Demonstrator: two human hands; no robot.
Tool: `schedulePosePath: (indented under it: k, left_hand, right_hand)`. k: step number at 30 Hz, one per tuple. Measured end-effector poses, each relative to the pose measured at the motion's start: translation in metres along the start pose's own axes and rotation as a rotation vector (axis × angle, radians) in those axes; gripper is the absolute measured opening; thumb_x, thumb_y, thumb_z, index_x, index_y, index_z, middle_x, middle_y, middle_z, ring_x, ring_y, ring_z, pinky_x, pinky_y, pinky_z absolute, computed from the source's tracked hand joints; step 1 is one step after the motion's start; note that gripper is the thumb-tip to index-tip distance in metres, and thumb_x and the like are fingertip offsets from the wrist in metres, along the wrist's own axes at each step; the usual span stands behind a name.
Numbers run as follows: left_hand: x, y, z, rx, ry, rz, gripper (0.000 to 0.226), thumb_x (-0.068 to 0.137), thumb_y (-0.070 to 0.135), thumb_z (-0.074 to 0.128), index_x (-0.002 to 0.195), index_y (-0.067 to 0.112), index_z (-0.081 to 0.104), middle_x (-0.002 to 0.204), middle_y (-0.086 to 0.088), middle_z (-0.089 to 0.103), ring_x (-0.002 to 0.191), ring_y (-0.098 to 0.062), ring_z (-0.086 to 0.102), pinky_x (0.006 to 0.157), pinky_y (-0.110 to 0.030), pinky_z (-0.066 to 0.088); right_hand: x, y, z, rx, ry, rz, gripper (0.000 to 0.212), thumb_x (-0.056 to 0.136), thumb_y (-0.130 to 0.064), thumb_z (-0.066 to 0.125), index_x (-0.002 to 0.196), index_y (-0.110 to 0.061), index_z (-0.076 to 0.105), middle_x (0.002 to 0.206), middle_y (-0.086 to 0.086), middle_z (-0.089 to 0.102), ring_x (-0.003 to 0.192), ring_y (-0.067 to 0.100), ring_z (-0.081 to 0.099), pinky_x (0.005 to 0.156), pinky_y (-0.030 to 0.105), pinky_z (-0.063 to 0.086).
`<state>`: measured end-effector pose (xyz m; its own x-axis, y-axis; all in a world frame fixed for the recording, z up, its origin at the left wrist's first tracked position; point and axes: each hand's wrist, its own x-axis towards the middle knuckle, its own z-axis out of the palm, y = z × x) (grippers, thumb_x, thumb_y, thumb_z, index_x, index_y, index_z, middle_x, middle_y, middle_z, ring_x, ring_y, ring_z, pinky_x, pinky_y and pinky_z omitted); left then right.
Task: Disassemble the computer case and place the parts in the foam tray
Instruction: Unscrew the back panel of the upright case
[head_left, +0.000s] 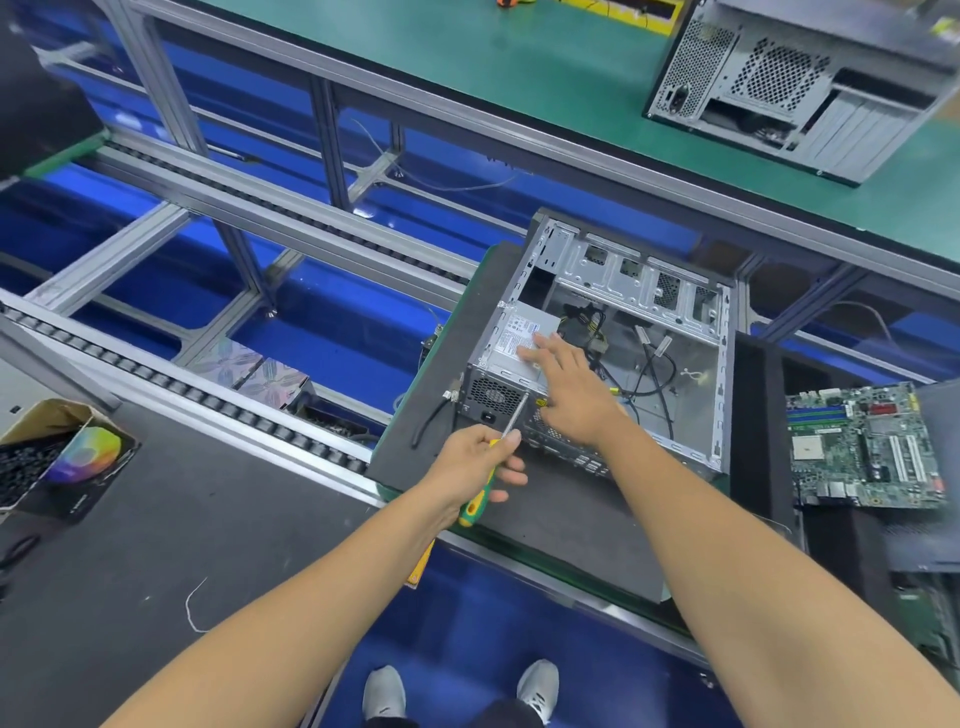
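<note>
Gripping a green and yellow screwdriver (491, 467), the left hand (470, 465) is curling its fingers round the handle and poking the tip at the back of the computer case (623, 338). Just past it, the right hand (566, 384) is lying flat, fingers spread, pressing on the grey power supply (511, 343) in the case's near corner. That metal box looks heavy and hard with sharp edges, so holding both sides seems safest. Further right, the motherboard (862, 447) is lying apart on dark foam (769, 415); it looks easy to break.

loose cables (652, 364) clutter the open case (722, 332) floor beside the power supply (511, 338)
</note>
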<state>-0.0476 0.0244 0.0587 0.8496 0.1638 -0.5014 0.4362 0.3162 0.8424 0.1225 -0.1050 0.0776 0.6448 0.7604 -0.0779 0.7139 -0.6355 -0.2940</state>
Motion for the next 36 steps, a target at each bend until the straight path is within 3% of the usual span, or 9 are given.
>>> schedulePosePath:
  k: [6, 10, 12, 14, 17, 21, 24, 30, 36]
  left_hand:
    - [0.001, 0.001, -0.006, 0.045, -0.108, -0.032, 0.043, 0.106, 0.049, 0.046, 0.119, 0.013, 0.065, 0.101, -0.005, 0.079, 0.078, -0.015, 0.075, 0.061, -0.03, 0.06]
    - [0.0, 0.007, -0.007, -0.063, -0.137, -0.118, 0.043, 0.108, 0.048, 0.043, 0.123, 0.013, 0.064, 0.097, -0.004, 0.079, 0.059, -0.012, 0.064, 0.047, -0.023, 0.05]
    - [0.002, 0.009, -0.004, -0.088, -0.105, -0.11, 0.037, 0.108, 0.043, 0.048, 0.125, 0.013, 0.06, 0.092, -0.005, 0.074, 0.054, -0.01, 0.055, 0.043, -0.023, 0.042]
    - [0.002, 0.009, 0.001, -0.093, -0.044, -0.087, 0.036, 0.101, 0.037, 0.063, 0.125, 0.014, 0.05, 0.099, -0.01, 0.063, 0.055, -0.01, 0.052, 0.041, -0.023, 0.038]
    - [0.003, 0.004, 0.005, -0.081, 0.059, -0.074, 0.049, 0.087, 0.021, 0.083, 0.11, 0.011, 0.041, 0.095, -0.01, 0.053, 0.059, -0.011, 0.052, 0.04, -0.022, 0.04]
    - [0.004, 0.001, 0.001, -0.107, 0.119, -0.013, 0.041, 0.084, 0.019, 0.086, 0.096, 0.012, 0.048, 0.088, -0.011, 0.065, 0.065, -0.016, 0.068, 0.049, -0.027, 0.052]
    - [0.002, 0.001, -0.001, -0.044, 0.111, 0.017, 0.036, 0.087, 0.026, 0.083, 0.103, 0.007, 0.057, 0.099, -0.015, 0.073, 0.081, -0.019, 0.078, 0.059, -0.031, 0.061]
    - [-0.001, 0.007, -0.008, 0.006, 0.066, 0.011, 0.041, 0.092, 0.028, 0.077, 0.119, 0.001, 0.06, 0.114, -0.013, 0.075, 0.09, -0.018, 0.078, 0.068, -0.037, 0.062]
    - [-0.003, 0.01, -0.006, -0.043, 0.036, -0.029, 0.037, 0.095, 0.027, 0.073, 0.12, 0.002, 0.062, 0.107, -0.01, 0.072, 0.091, -0.019, 0.078, 0.067, -0.037, 0.063]
  right_hand:
    - [0.0, 0.0, -0.001, -0.003, -0.017, 0.01, 0.088, 0.077, -0.001, 0.067, 0.153, -0.028, 0.03, 0.168, -0.001, 0.013, 0.156, 0.022, 0.003, 0.115, 0.048, 0.037]
    - [-0.001, -0.001, -0.001, -0.004, -0.015, 0.019, 0.089, 0.076, 0.0, 0.066, 0.153, -0.028, 0.031, 0.168, -0.001, 0.013, 0.156, 0.022, 0.003, 0.113, 0.047, 0.038]
    - [-0.001, -0.002, -0.001, -0.007, -0.01, 0.021, 0.088, 0.076, 0.0, 0.066, 0.153, -0.027, 0.032, 0.168, -0.001, 0.014, 0.156, 0.022, 0.004, 0.113, 0.047, 0.039]
    - [-0.001, -0.003, -0.001, -0.003, -0.008, 0.021, 0.088, 0.076, 0.0, 0.066, 0.154, -0.026, 0.032, 0.168, 0.0, 0.014, 0.156, 0.023, 0.004, 0.113, 0.047, 0.038]
    - [-0.002, -0.003, -0.001, -0.005, -0.012, 0.028, 0.088, 0.077, -0.001, 0.066, 0.154, -0.027, 0.032, 0.168, 0.0, 0.014, 0.156, 0.023, 0.005, 0.113, 0.047, 0.038]
    - [-0.002, -0.003, -0.001, 0.004, -0.009, 0.024, 0.087, 0.079, -0.001, 0.066, 0.154, -0.026, 0.032, 0.168, 0.0, 0.015, 0.156, 0.022, 0.004, 0.12, 0.046, 0.03]
    - [-0.002, -0.004, -0.001, 0.008, 0.0, 0.018, 0.087, 0.078, 0.001, 0.066, 0.154, -0.025, 0.032, 0.168, 0.001, 0.016, 0.156, 0.022, 0.004, 0.122, 0.046, 0.025]
    - [-0.003, -0.005, -0.001, 0.005, 0.006, 0.016, 0.087, 0.078, 0.001, 0.066, 0.154, -0.026, 0.032, 0.168, 0.001, 0.016, 0.156, 0.021, 0.004, 0.122, 0.044, 0.025]
    - [-0.004, -0.006, -0.002, 0.0, 0.012, 0.018, 0.087, 0.078, 0.002, 0.064, 0.154, -0.025, 0.033, 0.167, 0.0, 0.018, 0.155, 0.021, 0.006, 0.118, 0.042, 0.028]
